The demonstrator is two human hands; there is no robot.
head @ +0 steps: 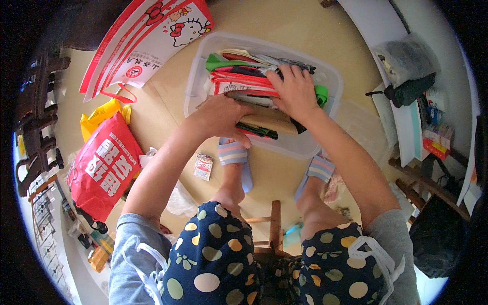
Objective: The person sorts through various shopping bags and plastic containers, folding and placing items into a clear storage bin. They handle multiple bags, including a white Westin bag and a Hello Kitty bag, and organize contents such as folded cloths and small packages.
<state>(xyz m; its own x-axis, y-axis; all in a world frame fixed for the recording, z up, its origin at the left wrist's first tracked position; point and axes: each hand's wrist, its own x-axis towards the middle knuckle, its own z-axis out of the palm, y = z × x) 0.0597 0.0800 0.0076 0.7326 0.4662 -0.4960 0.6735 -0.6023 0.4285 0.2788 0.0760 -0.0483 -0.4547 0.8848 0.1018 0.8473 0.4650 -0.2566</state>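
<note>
A translucent plastic storage bin (263, 148) stands on the floor before me, filled with folded bags packed on edge. My left hand (225, 114) reaches over the bin's near left side, its thumb at a brown folded bag (268, 119) and its other fingertips hidden among the bags. My right hand (295, 89) rests on the right part of the stack, fingers spread over a red-and-white folded bag (242, 82) and dark ones behind it. Green fabric (221, 63) shows at the back left, and a rolled green piece (321, 95) lies at the right. Whether either hand grips a bag is unclear.
A large white-and-red paper bag (152, 42) stands at the back left. Below it lie a red shopping bag (106, 164) and a yellow bag (101, 116). A card pack (203, 166) sits near my slippered feet. White shelving (396, 110) with boxes is at the right.
</note>
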